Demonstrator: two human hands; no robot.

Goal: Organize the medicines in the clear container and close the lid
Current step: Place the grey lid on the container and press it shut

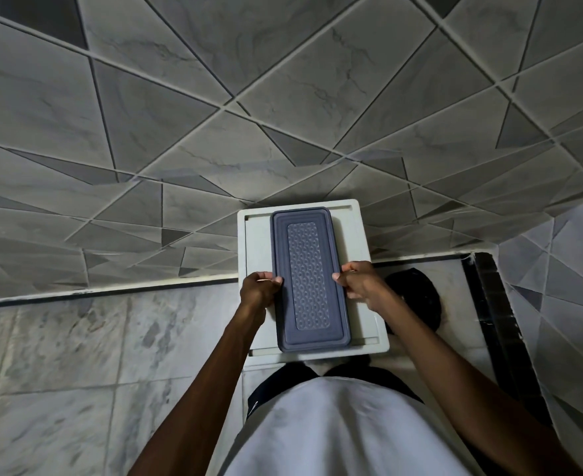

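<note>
Lid (310,280) gripped at both long edges by my left hand (259,292) and right hand (360,286) — uneven pressing could leave one side unseated, I judge.

The lid (309,280) is long and blue-grey, with a bumpy strip down its middle. It lies flat on top of the container, covering it, long ends pointing at 12 and 6 o'clock
</note>
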